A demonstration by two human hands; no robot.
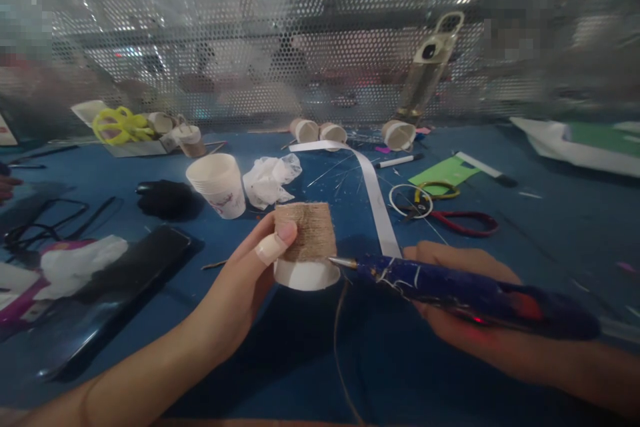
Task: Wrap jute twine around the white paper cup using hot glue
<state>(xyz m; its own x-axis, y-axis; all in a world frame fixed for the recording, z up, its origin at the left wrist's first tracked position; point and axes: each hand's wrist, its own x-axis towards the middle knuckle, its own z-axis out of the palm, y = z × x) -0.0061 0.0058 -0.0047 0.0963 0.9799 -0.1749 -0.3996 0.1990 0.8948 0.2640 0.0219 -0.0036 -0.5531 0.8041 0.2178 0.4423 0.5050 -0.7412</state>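
Blue table (280, 367): lying below perforated mesh (240, 47).
Left hand (245, 277): gripping twine-wrapped cup (315, 235), near centre.
Right hand (460, 257): clasping glue gun (450, 290), nozzle (344, 262) reaching wrap's lower edge.
Technique: bracing cup, dabbing sparingly probably working best.

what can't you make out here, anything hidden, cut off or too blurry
All in the head view:
Left hand: some fingers, hidden behind the cup.
Right hand: part of its grip, hidden by the glue gun.
Twine: lower end, lost at the bottom edge.
Stacked cups: print, too blurred to read.
Another person's hand: cut off by the left edge.
Mesh: things beyond it, blurred.
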